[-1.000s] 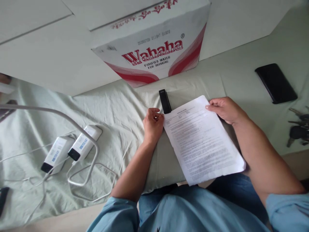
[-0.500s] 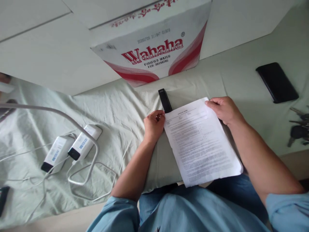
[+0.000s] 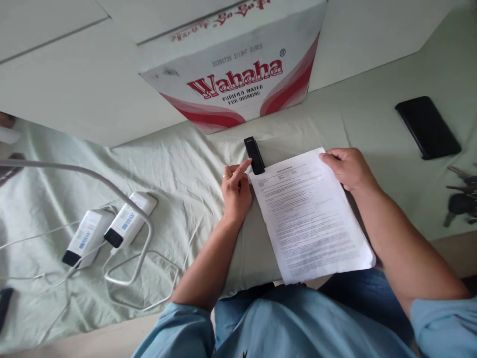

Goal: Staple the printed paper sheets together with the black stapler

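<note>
A stack of printed paper sheets (image 3: pixel 313 219) lies tilted over the near edge of the cloth-covered surface. My right hand (image 3: pixel 346 166) pinches its top right corner, thumb on top. At the top left corner is my left hand (image 3: pixel 236 191), wearing a ring. Its index finger reaches out to the side of a black stapler (image 3: pixel 255 154), while the other fingers curl at the paper's edge. The stapler's near end overlaps that corner of the sheets; whether the paper sits between its jaws I cannot tell.
A Wahaha water carton (image 3: pixel 238 84) stands behind, against white panels. Two white boxes with black ends (image 3: pixel 130 219) and a looping grey-white cable (image 3: pixel 147 248) lie at left. A black phone-like case (image 3: pixel 428 127) and keys (image 3: pixel 462 199) are at right.
The sheets have shifted slightly up and left, so their corner meets the stapler's near end. My left index finger has stretched out from the pinch onto the stapler's side.
</note>
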`<state>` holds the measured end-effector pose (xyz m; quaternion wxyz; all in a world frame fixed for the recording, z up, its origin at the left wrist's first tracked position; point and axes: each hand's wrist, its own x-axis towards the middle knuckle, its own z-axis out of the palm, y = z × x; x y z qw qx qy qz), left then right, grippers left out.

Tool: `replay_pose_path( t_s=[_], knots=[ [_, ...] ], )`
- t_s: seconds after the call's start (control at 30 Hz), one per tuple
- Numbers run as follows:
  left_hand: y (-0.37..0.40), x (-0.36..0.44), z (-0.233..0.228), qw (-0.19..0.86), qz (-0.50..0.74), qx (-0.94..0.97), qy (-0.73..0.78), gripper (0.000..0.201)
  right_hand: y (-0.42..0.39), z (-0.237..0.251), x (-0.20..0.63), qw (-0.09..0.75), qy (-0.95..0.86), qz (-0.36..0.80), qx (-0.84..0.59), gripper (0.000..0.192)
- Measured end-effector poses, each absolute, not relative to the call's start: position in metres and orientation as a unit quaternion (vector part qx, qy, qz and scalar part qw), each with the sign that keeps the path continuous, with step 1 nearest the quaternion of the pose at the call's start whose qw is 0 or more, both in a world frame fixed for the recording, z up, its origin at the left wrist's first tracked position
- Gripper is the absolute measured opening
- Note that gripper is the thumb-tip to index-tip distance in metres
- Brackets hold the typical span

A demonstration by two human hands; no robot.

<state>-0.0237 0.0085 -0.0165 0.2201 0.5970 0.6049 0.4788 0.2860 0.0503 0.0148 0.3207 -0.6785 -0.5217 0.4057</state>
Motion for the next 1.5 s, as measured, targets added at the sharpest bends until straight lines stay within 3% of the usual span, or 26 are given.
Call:
replay_pose_path(
  t_s=[0.17,0.37,0.5,0.67,0.8,0.83,0.9,0.97,1.13,1.27,1.4,1.5],
  knots=[
    [0.009,-0.029,-0.026,0.138,0.472,0.678,0.547,0.047,0.049,0.017,0.286,0.314,-0.521,0.403,-0.684,0.041],
    [0.004,-0.024,-0.034,0.133,0.435,0.67,0.587,0.055,0.048,0.015,0.291,0.325,-0.535,0.41,-0.663,0.05],
    [0.007,-0.024,-0.032,0.153,0.47,0.663,0.562,0.049,0.049,0.019,0.303,0.273,-0.552,0.516,-0.595,0.046],
    [0.009,-0.027,-0.025,0.267,0.538,0.558,0.573,0.036,0.045,0.028,0.314,0.235,-0.551,0.627,-0.498,0.041],
    [0.008,-0.027,-0.012,0.382,0.599,0.392,0.585,0.027,0.044,0.032,0.307,0.288,-0.553,0.611,-0.487,0.047],
    [0.007,-0.028,-0.007,0.402,0.601,0.369,0.584,0.036,0.045,0.032,0.304,0.31,-0.555,0.593,-0.495,0.048],
    [0.004,-0.031,0.006,0.453,0.576,0.349,0.584,0.058,0.045,0.029,0.301,0.344,-0.557,0.567,-0.5,0.048],
    [-0.003,-0.036,0.019,0.504,0.529,0.361,0.579,0.066,0.046,0.026,0.299,0.365,-0.551,0.566,-0.493,0.045],
    [-0.023,-0.037,0.028,0.597,0.404,0.42,0.552,0.051,0.044,0.015,0.3,0.387,-0.521,0.582,-0.49,0.034],
    [-0.025,-0.021,0.005,0.579,0.514,0.342,0.532,0.046,0.042,0.009,0.299,0.414,-0.503,0.587,-0.482,0.032],
    [-0.021,-0.008,-0.011,0.523,0.61,0.278,0.526,0.046,0.041,0.007,0.298,0.4,-0.504,0.605,-0.469,0.057],
    [-0.022,-0.009,-0.012,0.537,0.608,0.294,0.505,0.047,0.042,0.006,0.296,0.405,-0.519,0.579,-0.482,0.061]
  ],
)
